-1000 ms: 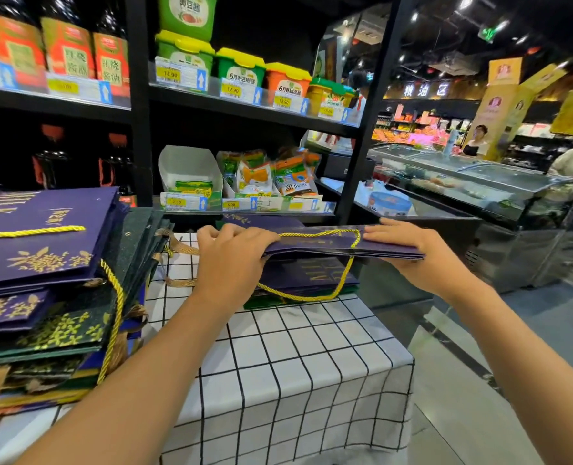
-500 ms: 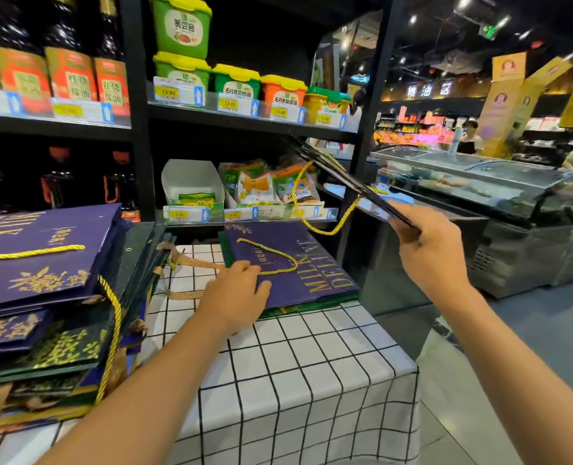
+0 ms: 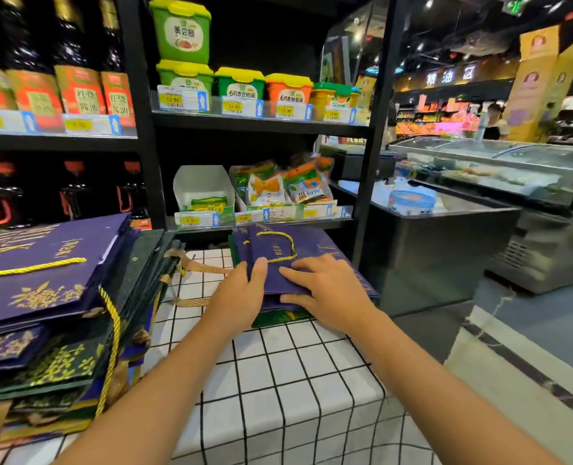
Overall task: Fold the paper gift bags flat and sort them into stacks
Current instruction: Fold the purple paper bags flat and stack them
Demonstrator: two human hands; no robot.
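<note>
Top bag: a purple gift bag lies flat on the small stack at the table's 1 o'clock corner, its gold cord handle looped on the upper face.
Small stack: purple bags over a green one at the bottom, resting on the checked tablecloth.
Left hand: the left hand rests against the stack's 9 o'clock edge, fingers straight, thumb laid on the top bag; it grips nothing.
Right hand: the right hand lies palm down on the top bag, fingers spread and pointing to 9 o'clock, pressing it flat.
Large pile: a taller heap of purple and green bags sits at the table's 9 o'clock side, apart from both hands.
Behind: store shelves at 12 o'clock hold tubs and packets.
</note>
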